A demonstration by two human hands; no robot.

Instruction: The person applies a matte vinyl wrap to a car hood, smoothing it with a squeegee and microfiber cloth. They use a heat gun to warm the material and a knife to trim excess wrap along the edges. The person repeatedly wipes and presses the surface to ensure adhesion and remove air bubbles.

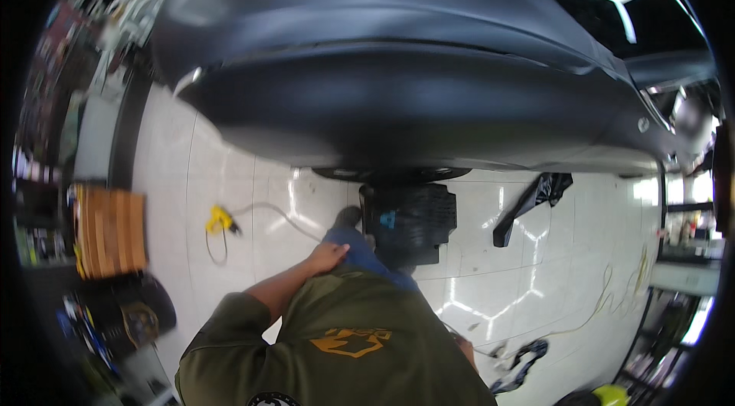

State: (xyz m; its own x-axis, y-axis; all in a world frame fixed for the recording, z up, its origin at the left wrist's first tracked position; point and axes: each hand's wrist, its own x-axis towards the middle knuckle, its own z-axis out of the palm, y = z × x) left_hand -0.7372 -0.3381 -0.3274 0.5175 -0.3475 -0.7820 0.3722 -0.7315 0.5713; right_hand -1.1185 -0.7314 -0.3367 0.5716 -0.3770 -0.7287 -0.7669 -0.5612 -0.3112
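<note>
Orange lettering point(375, 332) marks the olive shirt point(337, 375); the left hand point(328, 257) touches jeans point(366, 257), the right hand point(465, 345) apart, its grip unclear.

Olive shirt point(398, 375) (orange print point(348, 343))

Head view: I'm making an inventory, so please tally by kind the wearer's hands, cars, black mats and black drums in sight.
Hands, left hand and right hand: 2
Car: 1
Black mat: 1
Black drum: 1
Total: 5
</note>
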